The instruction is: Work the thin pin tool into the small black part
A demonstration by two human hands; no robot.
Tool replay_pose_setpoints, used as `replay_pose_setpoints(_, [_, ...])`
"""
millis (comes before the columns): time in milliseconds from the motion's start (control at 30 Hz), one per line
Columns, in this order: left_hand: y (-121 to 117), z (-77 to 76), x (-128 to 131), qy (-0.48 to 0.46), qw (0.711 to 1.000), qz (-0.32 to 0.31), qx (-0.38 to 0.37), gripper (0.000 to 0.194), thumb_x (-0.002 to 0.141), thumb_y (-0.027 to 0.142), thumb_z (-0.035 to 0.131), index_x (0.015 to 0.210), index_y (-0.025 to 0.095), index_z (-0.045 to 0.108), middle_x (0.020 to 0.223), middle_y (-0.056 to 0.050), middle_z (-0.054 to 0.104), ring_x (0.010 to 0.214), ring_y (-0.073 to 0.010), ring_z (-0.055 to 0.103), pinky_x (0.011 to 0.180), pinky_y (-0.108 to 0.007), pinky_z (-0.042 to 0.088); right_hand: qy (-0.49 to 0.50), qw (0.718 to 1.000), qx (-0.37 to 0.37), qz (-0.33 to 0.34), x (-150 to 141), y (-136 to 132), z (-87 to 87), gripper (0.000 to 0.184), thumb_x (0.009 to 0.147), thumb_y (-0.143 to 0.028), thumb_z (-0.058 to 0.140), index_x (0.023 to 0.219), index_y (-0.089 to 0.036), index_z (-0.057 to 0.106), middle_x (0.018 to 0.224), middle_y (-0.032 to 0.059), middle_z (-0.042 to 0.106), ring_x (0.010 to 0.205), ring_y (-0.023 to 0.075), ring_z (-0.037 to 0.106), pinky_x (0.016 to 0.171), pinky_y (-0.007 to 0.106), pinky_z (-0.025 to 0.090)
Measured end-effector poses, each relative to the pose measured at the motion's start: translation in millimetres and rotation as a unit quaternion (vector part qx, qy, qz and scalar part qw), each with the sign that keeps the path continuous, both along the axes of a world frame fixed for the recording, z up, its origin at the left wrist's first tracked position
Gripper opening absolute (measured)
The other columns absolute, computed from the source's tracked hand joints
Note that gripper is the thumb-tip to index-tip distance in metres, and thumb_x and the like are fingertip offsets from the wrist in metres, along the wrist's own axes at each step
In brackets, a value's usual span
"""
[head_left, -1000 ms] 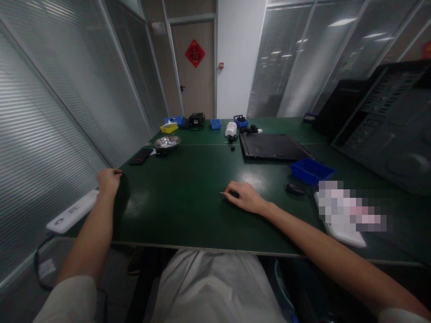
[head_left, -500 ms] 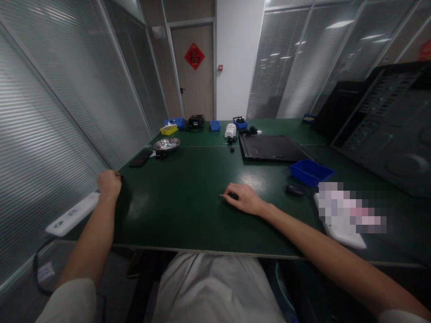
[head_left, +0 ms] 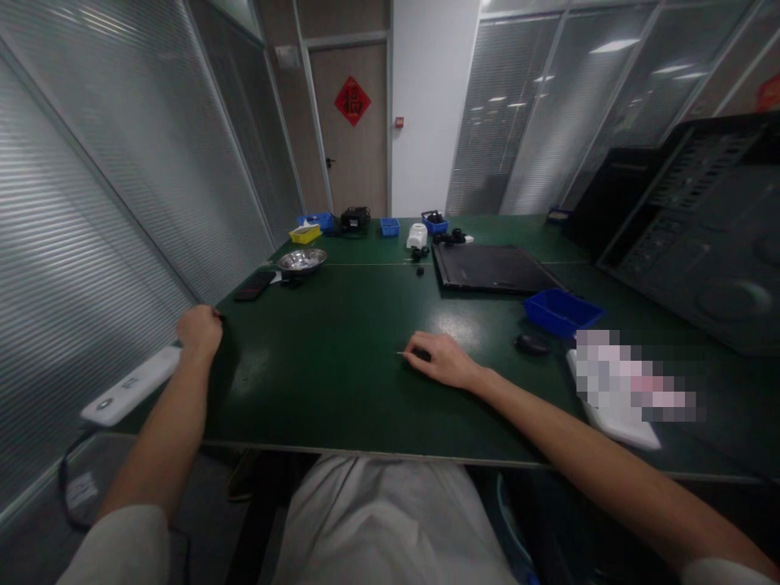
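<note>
Thin pale object (head_left: 400, 353) in right hand (head_left: 444, 359), mouse (head_left: 532, 345) and blue tray (head_left: 557, 314) rightward

Across the green desk (head_left: 322, 382) you face a closed wooden door (head_left: 353, 175), a white wall (head_left: 430, 122) beside it, venetian blinds (head_left: 79, 211) to your left, and bright light streaks (head_left: 615, 45) on the right-hand glass partition (head_left: 542, 138).

On the door (head_left: 357, 166) there is a red diamond sign (head_left: 353, 101) with the black character 福. The long white device (head_left: 140, 380) near the left edge of the table (head_left: 317, 382) bears small marks, not readable.
</note>
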State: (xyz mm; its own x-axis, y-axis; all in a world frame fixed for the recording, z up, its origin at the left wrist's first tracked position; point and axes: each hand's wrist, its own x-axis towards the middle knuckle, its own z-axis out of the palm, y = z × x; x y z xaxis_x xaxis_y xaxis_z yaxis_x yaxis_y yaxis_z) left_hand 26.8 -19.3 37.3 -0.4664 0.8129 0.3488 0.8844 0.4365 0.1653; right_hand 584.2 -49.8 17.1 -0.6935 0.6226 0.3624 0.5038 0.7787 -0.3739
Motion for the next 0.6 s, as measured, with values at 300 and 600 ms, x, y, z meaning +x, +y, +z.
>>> replay_pose_setpoints(300, [9.0, 10.0, 148.7, -0.102, 0.921, -0.375, 0.004, 0.025, 0.096, 0.029, 0.061, 0.111, 0.019, 0.079, 0.117, -0.009, 0.072, 0.104, -0.0246, 0.065, 0.089, -0.032, 0.050, -0.002, 1.000, -0.005, -0.017, -2.2, -0.7, 0.3, 0.016, 0.102, -0.033, 0.056, 0.103, -0.021, 0.067, 0.099, 0.0038, 0.069, 0.080, 0.0157, 0.064, 0.073, 0.027, 0.045])
replay_pose_setpoints(600, [-34.4, -12.9, 299.2, -0.139, 0.772, -0.619, -0.027, 0.015, 0.095, 0.022, 0.064, 0.099, 0.019, 0.079, 0.102, -0.008, 0.068, 0.099, -0.0215, 0.061, 0.089, -0.033, 0.048, 0.014, 0.999, -0.003, -0.050, -2.8, -0.9, -2.2, 0.015, 0.100, -0.033, 0.058, 0.099, -0.021, 0.067, 0.091, 0.0021, 0.067, 0.075, 0.0148, 0.060, 0.069, 0.027, 0.041])
